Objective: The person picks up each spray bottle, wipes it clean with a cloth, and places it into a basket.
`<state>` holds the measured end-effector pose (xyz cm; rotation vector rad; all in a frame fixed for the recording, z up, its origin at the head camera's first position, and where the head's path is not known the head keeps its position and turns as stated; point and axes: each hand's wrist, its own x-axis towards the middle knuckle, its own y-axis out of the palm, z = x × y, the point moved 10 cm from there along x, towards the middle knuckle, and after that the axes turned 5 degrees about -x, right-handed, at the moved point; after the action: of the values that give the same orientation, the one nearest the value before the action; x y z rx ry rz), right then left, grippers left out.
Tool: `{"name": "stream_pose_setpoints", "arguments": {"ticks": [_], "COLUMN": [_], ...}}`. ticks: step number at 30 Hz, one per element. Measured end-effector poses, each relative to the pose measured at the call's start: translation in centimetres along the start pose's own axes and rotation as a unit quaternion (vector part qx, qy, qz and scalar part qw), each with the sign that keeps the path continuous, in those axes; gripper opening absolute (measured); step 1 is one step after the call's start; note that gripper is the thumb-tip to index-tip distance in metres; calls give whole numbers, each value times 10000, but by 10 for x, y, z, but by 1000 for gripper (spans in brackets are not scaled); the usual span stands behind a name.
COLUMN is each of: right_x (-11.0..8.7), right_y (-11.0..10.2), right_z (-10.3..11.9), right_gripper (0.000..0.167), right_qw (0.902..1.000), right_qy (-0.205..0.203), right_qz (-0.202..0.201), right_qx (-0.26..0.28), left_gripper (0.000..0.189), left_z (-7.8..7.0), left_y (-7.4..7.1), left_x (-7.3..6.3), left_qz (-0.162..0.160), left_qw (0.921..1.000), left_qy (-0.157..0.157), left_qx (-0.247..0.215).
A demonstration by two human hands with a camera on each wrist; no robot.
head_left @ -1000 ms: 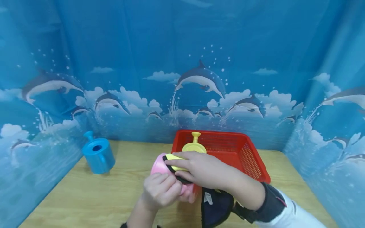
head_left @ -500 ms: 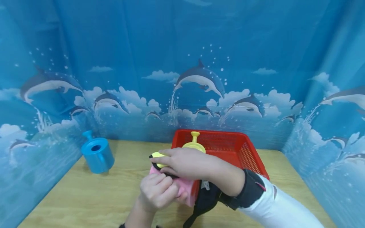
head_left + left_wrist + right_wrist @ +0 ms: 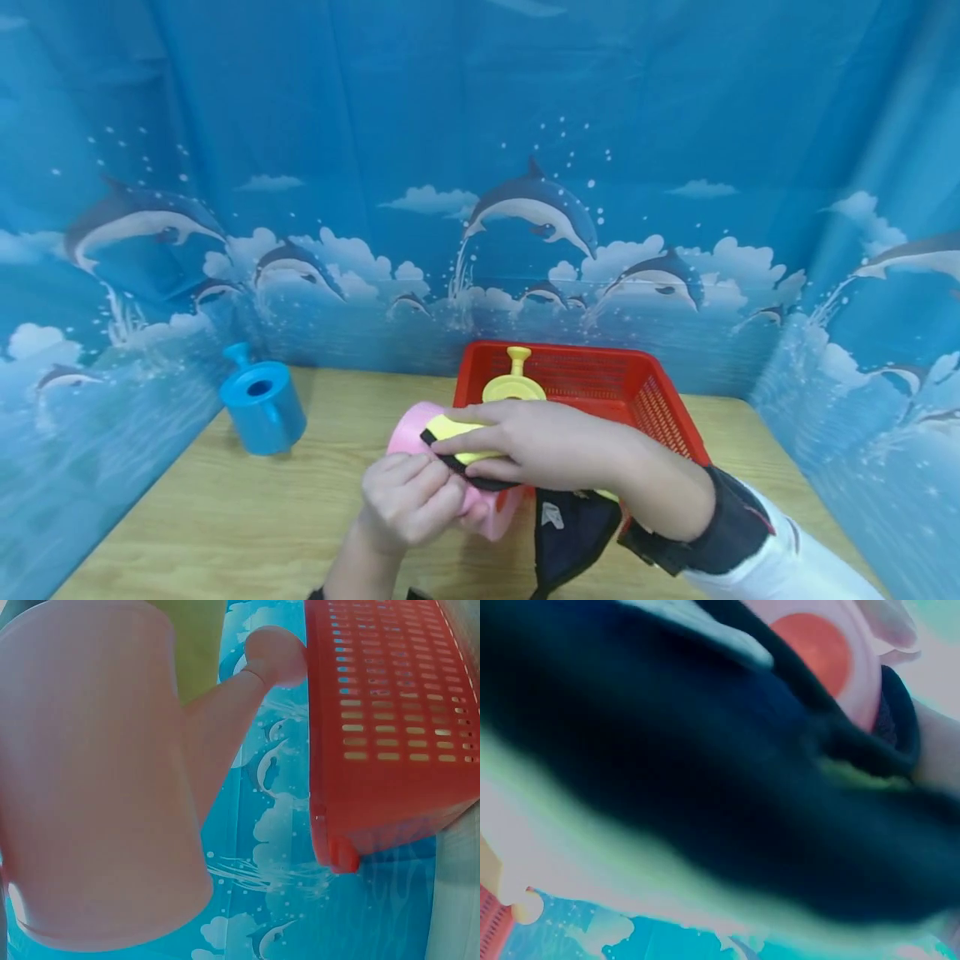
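A pink watering can (image 3: 411, 427) is tipped over the table, gripped at its near side by my left hand (image 3: 411, 502). Its body, spout and round rose fill much of the left wrist view (image 3: 105, 780). My right hand (image 3: 551, 446) holds a yellow cloth (image 3: 455, 429) with black edging against the can. From under that hand hangs a dark flap (image 3: 567, 537) with a white tag; it blurs across the right wrist view (image 3: 705, 772). A red round patch (image 3: 817, 652) shows on the can there. The left fingers' grip on the handle is mostly hidden.
A red perforated basket (image 3: 660, 425) stands just behind the hands, with a yellow watering can (image 3: 515, 387) inside. A blue watering can (image 3: 262, 408) stands at the left on the wooden table (image 3: 187, 525). A dolphin-print curtain (image 3: 420, 108) surrounds the table.
My right hand slid the cloth left along the pink can, then back to the right. The dark flap swung with it. My left hand keeps its grip, shifting only slightly.
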<state>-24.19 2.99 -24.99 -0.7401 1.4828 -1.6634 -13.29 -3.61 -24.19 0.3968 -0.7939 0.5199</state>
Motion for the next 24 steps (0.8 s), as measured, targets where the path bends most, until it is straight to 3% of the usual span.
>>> {"name": "stream_pose_setpoints", "arguments": {"ticks": [4, 11, 17, 24], "right_x": [-14, -26, -9, 16], "right_y": [2, 1, 4, 6], "right_z": [-8, -25, -32, -26], "right_gripper": [43, 42, 44, 43], "right_qw": [9995, 9940, 9885, 9894], "right_qy": [194, 123, -123, -227], "right_qz": [-54, -310, -226, -80], "right_qx": [260, 1038, 1488, 1433], "left_gripper": [47, 45, 44, 43], "left_z": [-1, -6, -7, -10], "left_y": [1, 4, 5, 1], "left_x": [2, 11, 13, 16], "left_qz": [111, 146, 155, -111], "left_qw": [9999, 9998, 9998, 9996], "left_qy": [7, 134, 115, 225], "left_qx": [63, 70, -22, -109]}}
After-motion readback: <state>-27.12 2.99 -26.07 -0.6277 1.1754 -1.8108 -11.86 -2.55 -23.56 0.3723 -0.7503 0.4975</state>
